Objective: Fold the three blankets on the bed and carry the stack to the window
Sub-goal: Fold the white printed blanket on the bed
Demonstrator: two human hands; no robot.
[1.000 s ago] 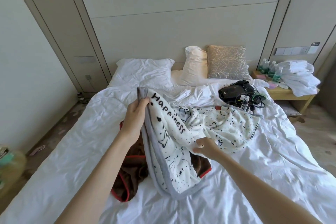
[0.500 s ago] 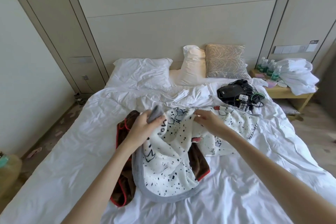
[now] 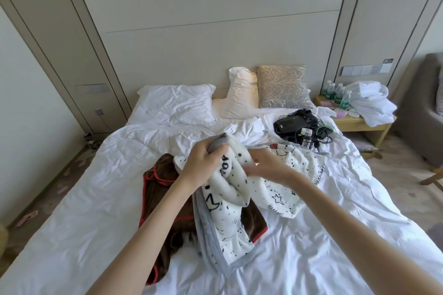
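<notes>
A white blanket (image 3: 230, 208) with black speckles and a grey border hangs bunched over the middle of the bed (image 3: 79, 199). My left hand (image 3: 203, 163) grips its grey corner, raised above the bed. My right hand (image 3: 266, 165) pinches the white fabric just to the right, close beside the left hand. A second white printed blanket (image 3: 294, 175) with stars and a red heart lies flat behind and to the right. Beneath them lies a crumpled brown blanket (image 3: 163, 199) with red trim, partly hidden.
Pillows (image 3: 175, 103) and a patterned cushion (image 3: 282, 86) lie at the headboard. A black device with tangled cables (image 3: 299, 127) sits on the bed's right side. A bedside table (image 3: 359, 122) holds bottles and white towels. A grey armchair (image 3: 422, 108) stands at far right.
My left hand lowered the grey corner and came toward the middle. My right hand rose from the blanket's lower edge and now meets the left, bunching the fabric between them.
</notes>
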